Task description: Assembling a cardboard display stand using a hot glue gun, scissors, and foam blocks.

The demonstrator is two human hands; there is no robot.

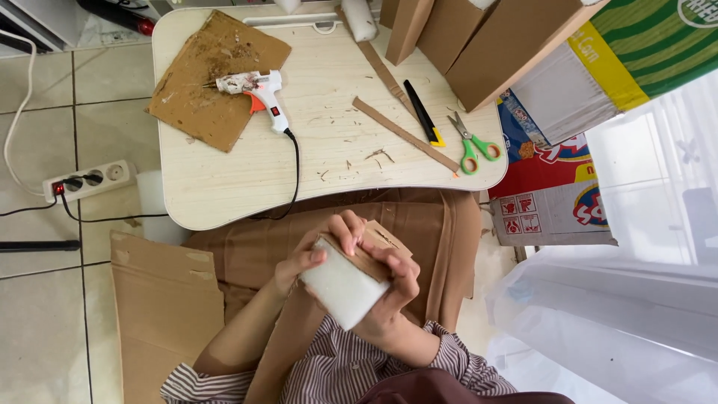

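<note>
I see my left hand and right hand both clamped in a tight grip on a white foam block faced with cardboard, below the counter carrying the glue gun.

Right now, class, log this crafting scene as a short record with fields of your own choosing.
Left hand: grips the foam block
Right hand: presses the cardboard piece against the block
Foam block: white, held over the lap
Table: pale wood
Glue gun: lying on a cardboard sheet
Scissors: green-handled, beside a utility knife
</note>
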